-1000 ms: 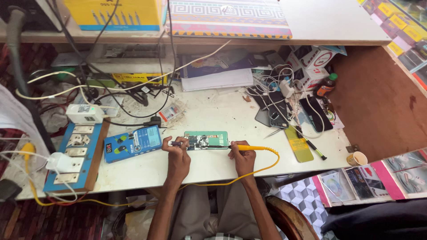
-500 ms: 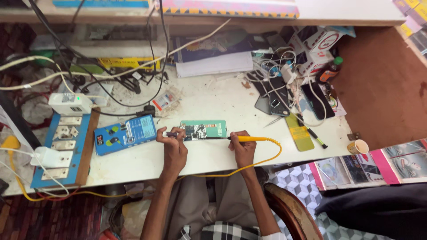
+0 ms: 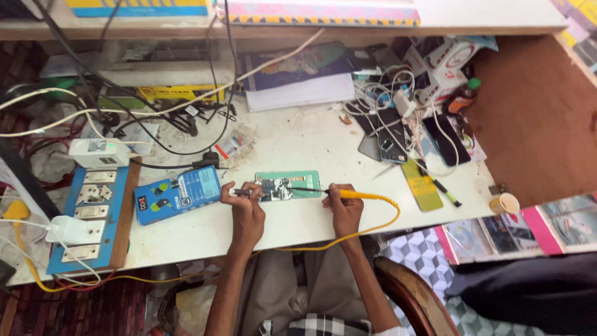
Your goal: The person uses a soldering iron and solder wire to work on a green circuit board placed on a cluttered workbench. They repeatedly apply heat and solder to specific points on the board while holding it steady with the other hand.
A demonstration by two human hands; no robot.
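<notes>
As gripped, yellow soldering iron (image 3: 348, 194) lengthwise, tip leftward.

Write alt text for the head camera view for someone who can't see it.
Seen from above, a seated person's right hand holds a yellow-handled soldering iron to a circuit board on a green mat, while the left hand steadies the board with a thin tool. The white workbench around them is cluttered with cables, phones and a blue switchboard.

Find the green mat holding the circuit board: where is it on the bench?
The green mat lies near the bench's front edge, between the left hand and right hand.
</notes>
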